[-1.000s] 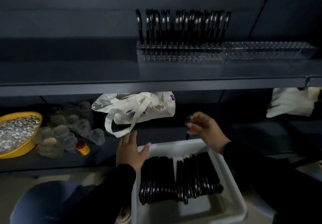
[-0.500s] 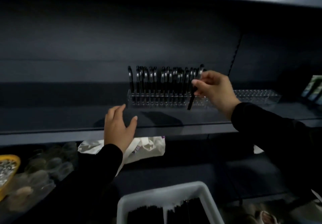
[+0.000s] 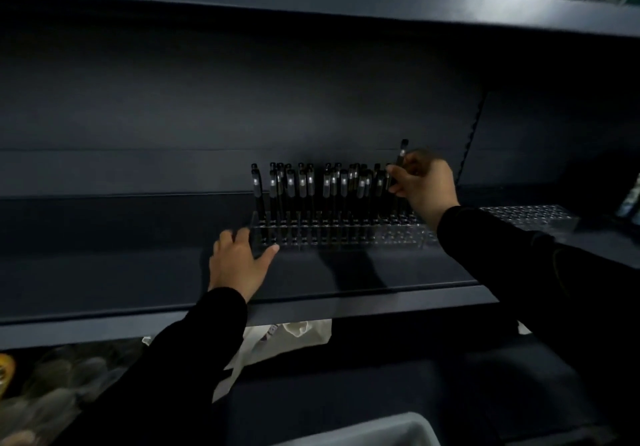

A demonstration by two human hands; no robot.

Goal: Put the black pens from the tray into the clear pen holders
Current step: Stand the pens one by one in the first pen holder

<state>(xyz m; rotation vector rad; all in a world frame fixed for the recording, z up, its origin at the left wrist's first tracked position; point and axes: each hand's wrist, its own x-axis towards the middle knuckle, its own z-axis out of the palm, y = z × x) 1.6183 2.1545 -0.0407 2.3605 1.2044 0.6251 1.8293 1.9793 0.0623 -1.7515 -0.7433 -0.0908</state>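
Black pen (image 3: 401,154) pinched upright in right hand (image 3: 424,185), cap end up, just above the right end of the standing row of pens (image 3: 311,185), probably lined up for the next free slot. Lower tip hidden behind the hand, so entry into a slot cannot be told. Row held in clear pen holder (image 3: 341,232), filled from its left end, with empty slots right of the row, below the right hand. Left hand (image 3: 239,265) spread, fingers straight, resting against the holder's left front corner, apparently to steady the holder against the push of insertion. Second clear holder (image 3: 533,215) to the right of the first, no pens seen in it, partly behind the right sleeve. Both holders on dark shelf (image 3: 104,272). White tray (image 3: 391,428) well below the first holder, only a rim in view, contents out of sight. Pale cloth bag (image 3: 298,329) beneath the shelf.
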